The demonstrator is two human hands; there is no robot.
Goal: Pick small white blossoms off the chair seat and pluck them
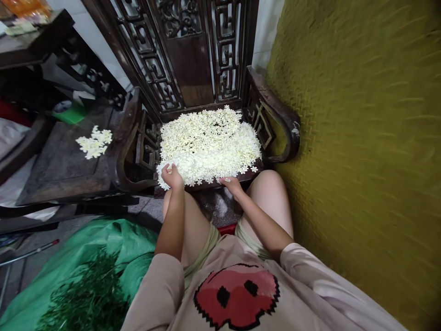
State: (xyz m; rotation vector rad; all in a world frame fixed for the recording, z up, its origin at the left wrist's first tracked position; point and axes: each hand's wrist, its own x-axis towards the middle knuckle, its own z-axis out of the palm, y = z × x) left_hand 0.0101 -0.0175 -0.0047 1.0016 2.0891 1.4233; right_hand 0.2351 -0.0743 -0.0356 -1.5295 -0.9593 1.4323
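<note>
A thick layer of small white flowers (pixel 210 138) covers the seat of a dark carved wooden chair (pixel 198 94). My left hand (pixel 173 177) is at the front left corner of the flowers, fingers curled closed. Whatever it may hold is too small to make out. At the front edge of the seat, my right hand (pixel 231 185) has its fingers pressed together, with a white flower (pixel 227 180) showing at them. Loose blossoms lie along the front edge between both hands.
Left of me, a second wooden chair (pixel 65 161) bears a small flower pile (pixel 94 142) and a green container (pixel 70 112). A green sack (pixel 103 230) with leafy sprigs (pixel 89 289) lies at lower left. A yellow textured surface (pixel 361 161) rises close on my right.
</note>
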